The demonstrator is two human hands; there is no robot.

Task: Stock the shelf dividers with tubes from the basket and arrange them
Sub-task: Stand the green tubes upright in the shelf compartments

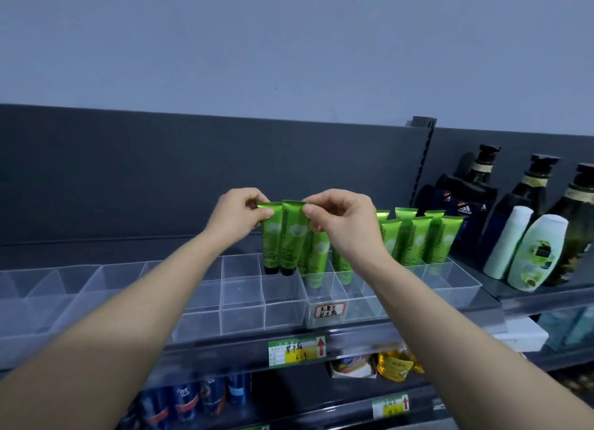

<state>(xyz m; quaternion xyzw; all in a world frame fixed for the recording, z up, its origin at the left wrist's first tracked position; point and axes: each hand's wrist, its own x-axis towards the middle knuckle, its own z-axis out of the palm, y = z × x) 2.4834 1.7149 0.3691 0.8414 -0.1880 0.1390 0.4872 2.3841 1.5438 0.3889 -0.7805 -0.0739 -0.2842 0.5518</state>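
- Clear shelf dividers (244, 296) across frame centre: right-hand cells hold upright green tubes (418, 240); centre and left cells bare.
- Left hand (238, 219) and right hand (345, 227) each pinched on crimped tops of two held tubes (283, 240), caps down, hanging just above a centre cell.
- Bottles (530, 237) at right.

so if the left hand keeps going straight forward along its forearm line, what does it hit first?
Probably the dark back panel of the shelf. The left hand pinches a green tube by its top, and nothing else shows beyond it, though depth is unclear.
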